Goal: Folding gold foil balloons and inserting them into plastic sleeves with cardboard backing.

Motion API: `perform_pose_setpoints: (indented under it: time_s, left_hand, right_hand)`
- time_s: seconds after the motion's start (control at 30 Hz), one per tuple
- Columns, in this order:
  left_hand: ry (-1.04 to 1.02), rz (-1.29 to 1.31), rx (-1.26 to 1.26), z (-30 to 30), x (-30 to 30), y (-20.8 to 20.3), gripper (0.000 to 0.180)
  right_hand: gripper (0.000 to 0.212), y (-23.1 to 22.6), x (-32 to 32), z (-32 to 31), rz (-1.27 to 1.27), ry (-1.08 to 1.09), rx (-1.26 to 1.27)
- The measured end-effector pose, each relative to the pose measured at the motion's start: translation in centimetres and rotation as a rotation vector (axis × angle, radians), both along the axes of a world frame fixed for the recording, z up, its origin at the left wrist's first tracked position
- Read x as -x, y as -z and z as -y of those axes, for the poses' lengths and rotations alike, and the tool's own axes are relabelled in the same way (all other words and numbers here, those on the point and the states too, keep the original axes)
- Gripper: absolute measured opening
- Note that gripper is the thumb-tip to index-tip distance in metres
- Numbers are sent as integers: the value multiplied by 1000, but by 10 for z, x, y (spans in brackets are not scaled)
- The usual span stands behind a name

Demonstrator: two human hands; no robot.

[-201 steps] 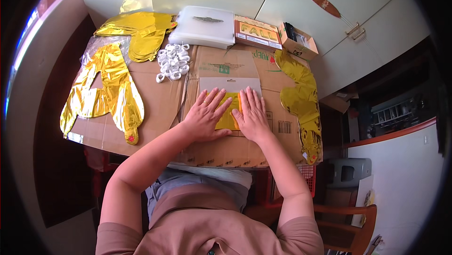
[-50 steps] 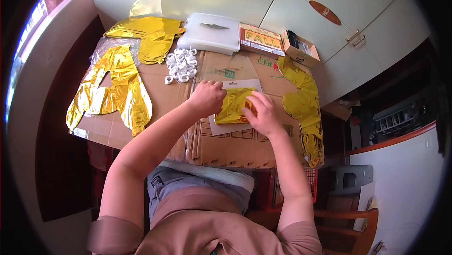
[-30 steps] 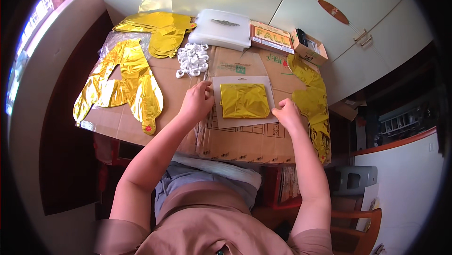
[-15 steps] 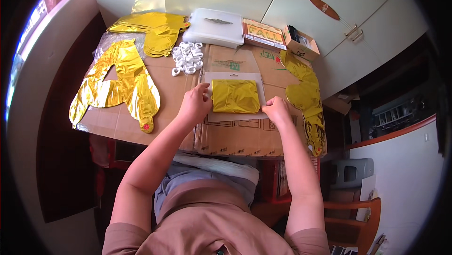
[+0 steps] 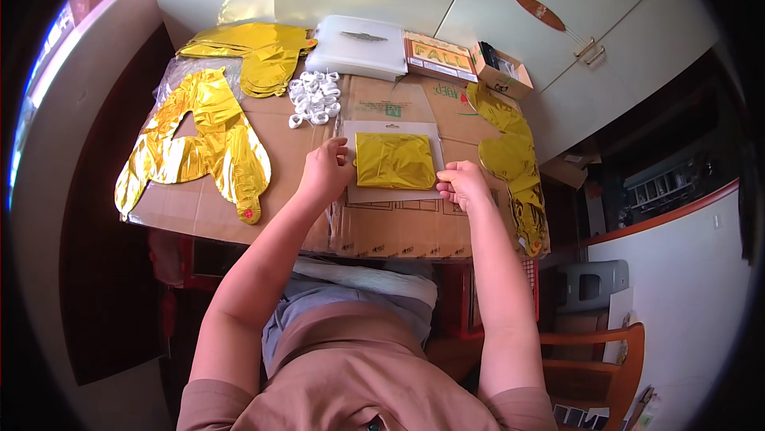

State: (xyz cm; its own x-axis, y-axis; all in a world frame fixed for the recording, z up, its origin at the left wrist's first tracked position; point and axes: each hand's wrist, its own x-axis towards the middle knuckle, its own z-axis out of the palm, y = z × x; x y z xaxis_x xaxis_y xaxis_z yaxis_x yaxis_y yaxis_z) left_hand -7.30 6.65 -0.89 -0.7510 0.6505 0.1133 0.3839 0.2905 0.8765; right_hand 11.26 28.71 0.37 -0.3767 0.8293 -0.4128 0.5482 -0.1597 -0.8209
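A person sits at a bench point(image 5: 199, 208) that is covered with flattened brown cardboard, and both forearms come in from the lower edge. In the middle of the cardboard lies a clear flat bag point(image 5: 392, 160) with a white header strip at its far end, and inside the bag is a folded gold foil balloon point(image 5: 395, 160). The left hand point(image 5: 325, 171) rests at the left edge of this bag, with its fingers point(image 5: 339, 152) curled and narrow, pinching the edge of the bag near the balloon. The right hand point(image 5: 464, 184) is at the lower right corner of the bag; its fingers point(image 5: 446, 182) are bent close together and grip that corner. To the left, well apart from the hands, a large gold letter balloon point(image 5: 199, 148) lies flat, with a small red dot near its lower tip. Beyond it, at the far left of the bench, there is a pile of gold foil balloons point(image 5: 255, 52). Just beyond the bag is a heap of small white plastic clips point(image 5: 314, 98), and behind them stands a white plastic box point(image 5: 356, 47) with its lid on. Next to this box lie a flat orange package point(image 5: 437, 56) and a small open cardboard box point(image 5: 500, 71). Along the right edge of the bench another gold foil balloon point(image 5: 514, 160) lies crumpled, near the right hand but not touching it.
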Motion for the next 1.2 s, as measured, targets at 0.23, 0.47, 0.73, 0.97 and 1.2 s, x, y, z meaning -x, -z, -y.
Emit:
perform_pose_setpoints:
  time_s: [0.23,0.47,0.73,0.97,1.2]
  left_hand:
    - [1,3,27,1,-2,-5,48]
    - [-3,22,69,2,2,-4,48]
    - [10,39,69,2,5,-5,48]
    - [41,53,26,2,5,-5,48]
    - [31,71,17,7,5,-4,48]
  right_hand:
    - [30,2,-7,17,348,-229,-620]
    - [21,-17,4,16,444,-296,-463]
    - [15,-2,1,3,150,-200,-175]
    - [17,41,3,-53,58,-183,-540]
    - [22,-13,56,-43,235,-181,-157]
